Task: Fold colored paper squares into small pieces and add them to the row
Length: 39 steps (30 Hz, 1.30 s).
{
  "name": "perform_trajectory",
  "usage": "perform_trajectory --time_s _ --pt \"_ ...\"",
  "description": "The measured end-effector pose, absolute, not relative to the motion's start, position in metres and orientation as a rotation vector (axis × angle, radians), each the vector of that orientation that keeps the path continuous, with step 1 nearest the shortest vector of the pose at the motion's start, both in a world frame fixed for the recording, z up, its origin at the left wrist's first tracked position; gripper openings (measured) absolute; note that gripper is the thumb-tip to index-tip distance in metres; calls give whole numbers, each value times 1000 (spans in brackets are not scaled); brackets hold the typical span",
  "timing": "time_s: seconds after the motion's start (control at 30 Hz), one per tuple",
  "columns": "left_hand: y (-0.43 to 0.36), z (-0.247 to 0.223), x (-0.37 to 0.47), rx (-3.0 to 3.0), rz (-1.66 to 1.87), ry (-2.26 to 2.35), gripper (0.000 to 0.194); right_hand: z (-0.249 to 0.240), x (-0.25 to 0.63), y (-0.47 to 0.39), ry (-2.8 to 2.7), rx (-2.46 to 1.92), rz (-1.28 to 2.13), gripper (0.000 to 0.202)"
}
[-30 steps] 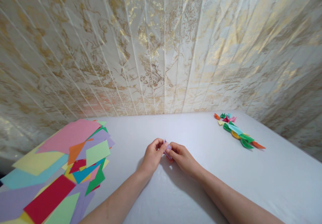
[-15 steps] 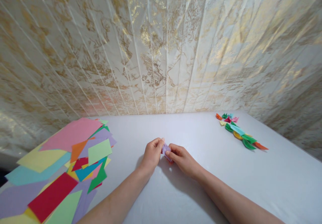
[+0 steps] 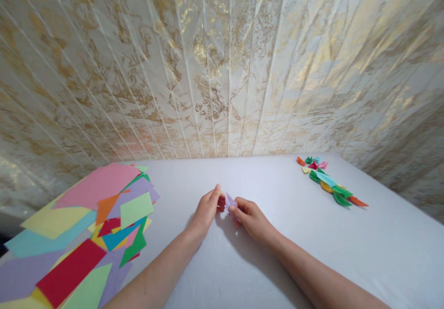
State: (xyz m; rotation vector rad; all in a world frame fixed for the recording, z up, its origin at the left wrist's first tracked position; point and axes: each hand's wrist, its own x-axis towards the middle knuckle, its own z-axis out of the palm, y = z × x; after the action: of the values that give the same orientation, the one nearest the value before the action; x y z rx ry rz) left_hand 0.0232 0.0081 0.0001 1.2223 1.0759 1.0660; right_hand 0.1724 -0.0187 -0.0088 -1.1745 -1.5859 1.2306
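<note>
Sheets of coloured paper [image 3: 71, 272] lie loosely overlapping along the left side of the white table [image 3: 215, 272]. Red rectangle is in the near part of them, and large pink sheet [image 3: 100, 186] is in the far part. Two bare forearms come from the near edge towards the middle of the table.

The right hand [image 3: 255, 221] grips the lilac folded paper [image 3: 230, 202] between its thumb and fingers. This paper is between the two hands, at the middle of the table. Its long axis is steep, and its narrow tip points upward in the view, leaning a little to the left. The left hand [image 3: 206, 209] is just beside it, with thumb raised and apart from the curled fingers; I cannot tell if these fingers touch the paper. A small orange-red patch shows below the right fingers, but it is too small to identify.

Farther, on the right, small folded paper pieces [image 3: 326, 178] make a slanting row. Orange piece [image 3: 358, 201] at the near end points to the right. Behind the table hangs pleated cloth [image 3: 208, 68] with gold pattern.
</note>
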Motion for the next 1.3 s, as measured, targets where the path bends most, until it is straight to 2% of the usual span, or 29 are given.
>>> perform_trajectory --time_s 0.2,0.47,0.53,0.63,0.7,0.87,1.3 --pt "3 3 27 1348 996 1058 33 -12 178 -14 -1543 -1222 1142 47" --pt "3 2 28 1299 994 1053 32 -13 177 -13 -1482 -1216 1199 49" --pt "5 1 26 1230 986 1034 31 -12 180 -12 -1490 -1213 1091 43" --pt "8 -2 24 1113 997 1006 31 -8 183 -12 -1484 -1157 982 19" --pt "9 -3 23 1054 997 982 31 -6 184 -13 -1547 -1131 952 14" --pt "10 -2 21 1013 955 939 31 -2 183 -18 -1657 -1113 959 22" --pt "12 -3 20 1002 918 942 37 0 183 -18 -1681 -1136 1010 23"
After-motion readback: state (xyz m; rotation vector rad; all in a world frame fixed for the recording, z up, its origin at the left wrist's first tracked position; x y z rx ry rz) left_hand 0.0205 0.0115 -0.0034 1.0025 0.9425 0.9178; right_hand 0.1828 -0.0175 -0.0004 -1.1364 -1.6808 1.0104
